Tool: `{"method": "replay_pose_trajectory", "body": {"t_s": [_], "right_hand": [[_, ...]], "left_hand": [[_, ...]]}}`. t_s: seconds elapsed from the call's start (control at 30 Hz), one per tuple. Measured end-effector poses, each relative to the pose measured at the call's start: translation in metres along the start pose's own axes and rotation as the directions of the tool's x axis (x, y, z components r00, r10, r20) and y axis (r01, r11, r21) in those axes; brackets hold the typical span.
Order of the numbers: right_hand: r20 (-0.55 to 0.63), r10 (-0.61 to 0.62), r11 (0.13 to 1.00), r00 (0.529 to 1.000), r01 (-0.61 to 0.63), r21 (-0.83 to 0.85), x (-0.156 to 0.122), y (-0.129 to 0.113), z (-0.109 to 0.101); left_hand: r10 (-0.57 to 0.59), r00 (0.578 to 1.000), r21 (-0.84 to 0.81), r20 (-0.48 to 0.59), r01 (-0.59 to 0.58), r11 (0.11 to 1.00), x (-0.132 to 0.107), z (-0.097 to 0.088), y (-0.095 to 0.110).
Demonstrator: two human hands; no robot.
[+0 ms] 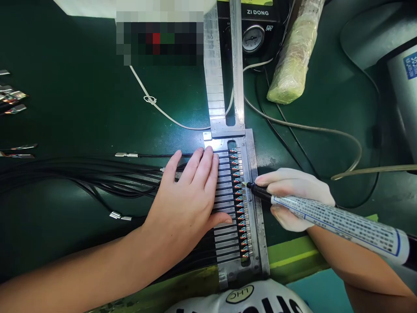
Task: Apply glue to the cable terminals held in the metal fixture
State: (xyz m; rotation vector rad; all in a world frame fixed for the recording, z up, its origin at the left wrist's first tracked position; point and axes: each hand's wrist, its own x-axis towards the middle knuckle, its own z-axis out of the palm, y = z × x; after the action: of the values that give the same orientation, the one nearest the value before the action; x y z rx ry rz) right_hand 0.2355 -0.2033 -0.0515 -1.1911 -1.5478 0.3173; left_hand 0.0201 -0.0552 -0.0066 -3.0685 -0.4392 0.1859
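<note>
Black cables [97, 174] lie side by side in the metal fixture [258, 208] on the table [81, 87], partly beneath the flat, unclenched left grip [187, 195], while the right grip [301, 187] (white-gloved) grasps a pen [339, 221].

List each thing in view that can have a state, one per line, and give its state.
Slotted metal fixture: loaded
Black cables: seated in its slots, trailing leftward
Coloured wire ends: exposed, in a row
Pen: uncapped, tip at the wire ends
Right hand: gloved, closed around the pen
Left hand: bare, laid over cables and fixture
Pressure gauge: reading too small to tell
</note>
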Motion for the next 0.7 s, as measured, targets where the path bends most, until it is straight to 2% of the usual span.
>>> {"method": "replay_pose_trajectory", "body": {"t_s": [0.3,0.4,0.5,0.7], "right_hand": [[0.004,-0.005,1.0,1.0,0.005,0.012,-0.002,0.003,-0.001],[-0.011,0.028,1.0,1.0,-0.028,0.007,-0.001,0.002,0.0],[-0.035,0.052,0.999,0.998,-0.053,-0.002,0.001,-0.004,0.001],[-0.075,-0.013,0.998,0.997,0.009,-0.059,0.007,-0.024,0.001]], "left_hand": [[-0.001,1.0,-0.023,0.002,0.001,1.0,0.0,-0.001,0.0],[-0.001,1.0,-0.015,0.008,0.001,1.0,0.0,-0.001,0.0],[-0.001,1.0,-0.011,0.001,0.001,1.0,-0.001,-0.001,0.001],[-0.004,1.0,-0.023,0.001,0.004,1.0,0.0,0.0,0.001]]}}
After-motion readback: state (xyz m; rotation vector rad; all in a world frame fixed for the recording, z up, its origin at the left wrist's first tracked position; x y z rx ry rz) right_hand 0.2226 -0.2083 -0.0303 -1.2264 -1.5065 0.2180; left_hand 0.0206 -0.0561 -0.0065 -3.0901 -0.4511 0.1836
